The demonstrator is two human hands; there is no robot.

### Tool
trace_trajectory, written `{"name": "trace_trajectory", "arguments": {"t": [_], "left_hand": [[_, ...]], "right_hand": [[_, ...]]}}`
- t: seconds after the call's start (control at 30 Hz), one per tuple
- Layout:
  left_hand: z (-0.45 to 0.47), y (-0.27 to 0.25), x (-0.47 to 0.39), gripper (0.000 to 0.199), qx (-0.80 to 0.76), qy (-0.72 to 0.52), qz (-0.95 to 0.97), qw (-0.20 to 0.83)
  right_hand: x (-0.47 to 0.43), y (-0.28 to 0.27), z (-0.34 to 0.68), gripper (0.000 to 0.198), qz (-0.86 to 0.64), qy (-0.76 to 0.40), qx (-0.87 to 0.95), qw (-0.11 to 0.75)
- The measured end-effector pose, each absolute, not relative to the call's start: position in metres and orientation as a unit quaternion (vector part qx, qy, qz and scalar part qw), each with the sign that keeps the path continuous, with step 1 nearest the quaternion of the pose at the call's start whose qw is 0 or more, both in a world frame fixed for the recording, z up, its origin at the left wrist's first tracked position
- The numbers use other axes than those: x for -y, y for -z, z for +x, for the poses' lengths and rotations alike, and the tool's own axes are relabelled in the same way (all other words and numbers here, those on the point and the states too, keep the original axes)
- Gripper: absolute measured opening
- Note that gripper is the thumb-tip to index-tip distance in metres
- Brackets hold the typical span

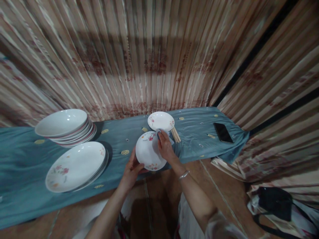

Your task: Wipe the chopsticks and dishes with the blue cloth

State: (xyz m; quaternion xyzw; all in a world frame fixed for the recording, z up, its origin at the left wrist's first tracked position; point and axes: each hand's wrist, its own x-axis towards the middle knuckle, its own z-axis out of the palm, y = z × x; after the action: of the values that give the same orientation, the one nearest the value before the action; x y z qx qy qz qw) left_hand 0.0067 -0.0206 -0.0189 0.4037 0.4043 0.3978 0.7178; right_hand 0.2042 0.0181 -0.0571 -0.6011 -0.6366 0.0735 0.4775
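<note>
A round white plate (147,152) with red and orange flowers is tilted up over the front edge of the table. My left hand (133,167) grips its lower left rim, the thumb on the face and the fingers behind. My right hand (164,146) is closed on a bluish-grey cloth (159,131), pressed to the plate's upper right rim. Just behind lies another flowered plate (160,120). Several chopsticks (175,135) rest beside it, to the right of my right hand.
On the left stand a stack of white bowls (62,122) and a stack of flowered plates (77,166). A black phone (223,132) lies near the right end of the blue tablecloth (194,139). Pleated curtains (149,59) hang behind. A black bag (275,202) sits at lower right.
</note>
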Motion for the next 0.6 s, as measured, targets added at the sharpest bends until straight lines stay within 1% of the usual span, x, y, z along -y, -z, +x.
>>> {"name": "trace_trajectory", "arguments": {"t": [0.13, 0.27, 0.6], "left_hand": [[0.007, 0.014, 0.023, 0.096, -0.4, -0.394, 0.401, 0.724], [0.008, 0.01, 0.024, 0.098, -0.4, -0.394, 0.403, 0.723], [0.009, 0.021, 0.024, 0.093, -0.403, -0.406, 0.392, 0.721]], "right_hand": [[-0.018, 0.049, 0.19, 0.049, -0.566, -0.089, 0.674, 0.466], [-0.017, 0.039, 0.177, 0.046, -0.543, -0.105, 0.693, 0.463], [-0.005, 0.017, 0.148, 0.039, -0.465, -0.217, 0.71, 0.482]]}}
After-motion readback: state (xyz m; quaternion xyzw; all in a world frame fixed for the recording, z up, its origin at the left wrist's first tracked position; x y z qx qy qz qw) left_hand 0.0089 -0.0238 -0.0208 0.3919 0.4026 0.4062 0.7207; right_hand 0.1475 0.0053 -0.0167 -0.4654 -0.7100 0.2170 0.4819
